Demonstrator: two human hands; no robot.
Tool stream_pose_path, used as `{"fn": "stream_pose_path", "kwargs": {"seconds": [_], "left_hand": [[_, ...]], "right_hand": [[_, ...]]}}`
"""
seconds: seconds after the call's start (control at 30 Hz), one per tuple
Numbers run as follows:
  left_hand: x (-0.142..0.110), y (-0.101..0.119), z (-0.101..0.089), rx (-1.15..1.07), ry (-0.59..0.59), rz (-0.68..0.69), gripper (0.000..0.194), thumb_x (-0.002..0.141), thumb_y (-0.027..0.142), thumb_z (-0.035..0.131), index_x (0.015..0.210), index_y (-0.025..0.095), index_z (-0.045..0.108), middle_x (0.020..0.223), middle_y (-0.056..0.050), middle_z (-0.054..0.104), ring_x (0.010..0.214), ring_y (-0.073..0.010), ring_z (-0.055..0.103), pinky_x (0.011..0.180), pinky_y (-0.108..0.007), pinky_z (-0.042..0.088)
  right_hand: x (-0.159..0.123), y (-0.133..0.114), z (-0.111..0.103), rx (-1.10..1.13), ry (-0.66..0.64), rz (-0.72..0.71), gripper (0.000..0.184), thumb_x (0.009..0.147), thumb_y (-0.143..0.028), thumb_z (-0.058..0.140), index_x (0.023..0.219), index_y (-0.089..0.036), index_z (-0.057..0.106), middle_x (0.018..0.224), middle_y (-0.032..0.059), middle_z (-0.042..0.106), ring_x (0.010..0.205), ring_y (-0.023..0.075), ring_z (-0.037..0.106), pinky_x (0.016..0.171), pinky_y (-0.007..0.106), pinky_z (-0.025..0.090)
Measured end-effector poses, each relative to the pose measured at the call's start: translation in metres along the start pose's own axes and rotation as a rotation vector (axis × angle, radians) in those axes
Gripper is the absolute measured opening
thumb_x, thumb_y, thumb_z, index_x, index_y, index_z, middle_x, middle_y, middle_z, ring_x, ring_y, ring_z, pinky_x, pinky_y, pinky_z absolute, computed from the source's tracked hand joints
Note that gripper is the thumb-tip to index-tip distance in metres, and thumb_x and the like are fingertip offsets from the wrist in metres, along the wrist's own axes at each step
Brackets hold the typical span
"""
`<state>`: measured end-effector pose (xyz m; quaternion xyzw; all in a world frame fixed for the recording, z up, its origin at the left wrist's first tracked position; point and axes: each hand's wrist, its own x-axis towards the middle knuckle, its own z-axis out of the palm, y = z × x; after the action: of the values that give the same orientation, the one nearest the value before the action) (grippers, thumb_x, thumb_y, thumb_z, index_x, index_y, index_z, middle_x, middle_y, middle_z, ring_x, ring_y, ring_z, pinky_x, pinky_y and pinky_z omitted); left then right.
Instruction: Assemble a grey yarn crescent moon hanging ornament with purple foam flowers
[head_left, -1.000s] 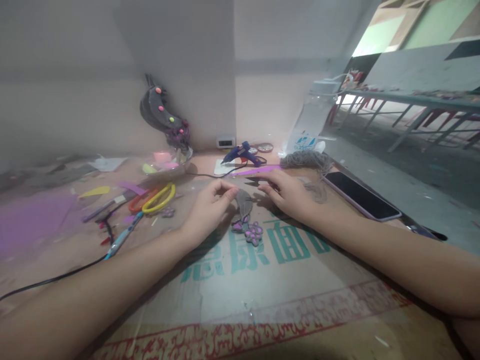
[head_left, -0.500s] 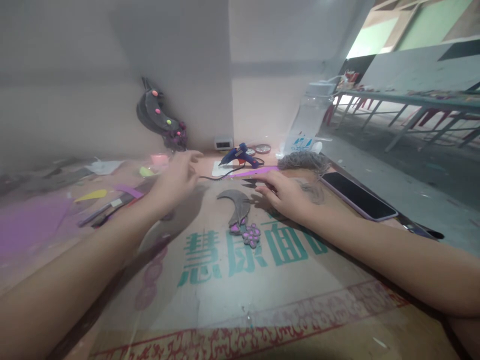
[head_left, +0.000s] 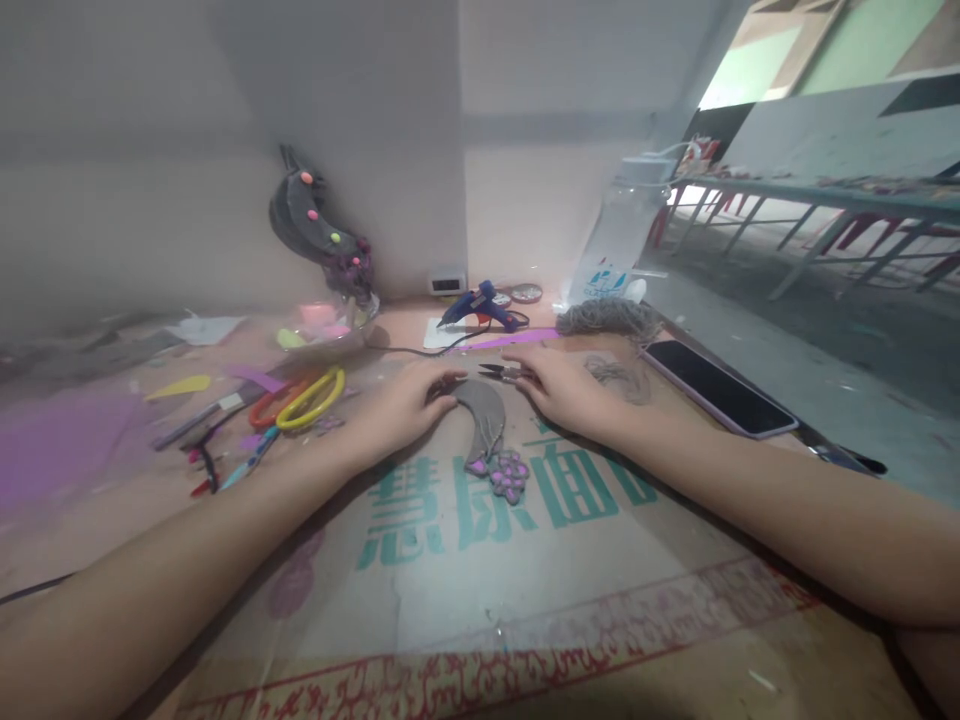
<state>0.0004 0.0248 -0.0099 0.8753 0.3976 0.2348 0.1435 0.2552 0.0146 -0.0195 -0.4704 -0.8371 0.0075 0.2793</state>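
A grey felt crescent (head_left: pixel 486 412) lies on the printed board, with a small grey-and-purple flower (head_left: pixel 510 476) at its lower end. My left hand (head_left: pixel 414 402) has its thumb and fingers closed around the crescent's upper tip. Just to the right, my right hand (head_left: pixel 564 388) rests on the surface and holds small thread snips (head_left: pixel 498 372), their dark blades pointing left above the crescent. Part of the snips is hidden by my fingers.
Behind my hands lies a blue glue gun (head_left: pixel 480 304) with its cord. Grey yarn (head_left: pixel 611 318), a clear bottle (head_left: pixel 616 235) and a phone (head_left: pixel 720 388) are at the right. Yellow-handled scissors (head_left: pixel 312 400) and felt scraps lie left. A decorated crescent (head_left: pixel 311 220) leans against the wall.
My left hand has come down and to the right and taken hold of the crescent's tip. The crescent and flower have shifted slightly right. My right hand has barely moved.
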Motion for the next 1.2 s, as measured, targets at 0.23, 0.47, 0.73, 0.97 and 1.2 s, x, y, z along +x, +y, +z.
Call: {"fn": "stream_pose_path", "kwargs": {"seconds": [0.23,0.47,0.73,0.97,1.2], "left_hand": [[0.002,0.020,-0.024,-0.355,0.014,-0.183,0.035,0.089,0.045,0.054,0.109,0.019,0.068,0.104,-0.005,0.073,0.093,-0.0244,0.067,0.082,-0.035,0.052],[-0.012,0.067,-0.068,-0.233,0.312,-0.081,0.028,0.088,0.040,0.058,0.105,0.020,0.069,0.102,-0.005,0.071,0.092,-0.0204,0.065,0.081,-0.031,0.052],[-0.019,0.080,-0.073,-0.586,0.446,-0.063,0.054,0.084,0.046,0.066,0.133,0.026,0.054,0.100,-0.004,0.070,0.087,-0.0174,0.066,0.078,-0.029,0.054],[-0.022,0.091,-0.055,-0.566,0.144,-0.086,0.024,0.082,0.041,0.067,0.093,0.020,0.071,0.090,-0.004,0.072,0.084,-0.0193,0.066,0.078,-0.032,0.053],[-0.030,0.094,-0.048,-0.458,0.214,-0.143,0.024,0.081,0.045,0.067,0.081,0.020,0.069,0.084,-0.002,0.073,0.081,-0.0195,0.067,0.079,-0.034,0.051]], "right_hand": [[0.001,-0.008,-0.014,0.115,0.070,-0.013,0.029,0.098,-0.027,0.044,0.110,-0.015,0.068,0.108,0.0126,0.070,0.103,0.0247,0.062,0.093,0.041,0.046],[0.000,-0.050,-0.056,0.360,0.116,-0.089,0.017,0.093,-0.030,0.055,0.093,-0.019,0.068,0.091,0.0046,0.071,0.086,0.0174,0.064,0.077,0.030,0.048],[-0.010,-0.088,-0.084,0.489,0.147,0.010,0.017,0.088,-0.027,0.060,0.074,-0.018,0.064,0.070,-0.0010,0.065,0.067,0.0117,0.058,0.064,0.025,0.045],[-0.016,-0.098,-0.085,0.590,0.147,0.038,0.018,0.089,-0.028,0.060,0.074,-0.019,0.065,0.069,-0.0013,0.064,0.064,0.0114,0.058,0.060,0.024,0.045],[-0.016,-0.103,-0.084,0.514,0.073,0.037,0.017,0.088,-0.024,0.061,0.071,-0.019,0.064,0.068,-0.0014,0.064,0.063,0.0112,0.057,0.059,0.023,0.044]]}}
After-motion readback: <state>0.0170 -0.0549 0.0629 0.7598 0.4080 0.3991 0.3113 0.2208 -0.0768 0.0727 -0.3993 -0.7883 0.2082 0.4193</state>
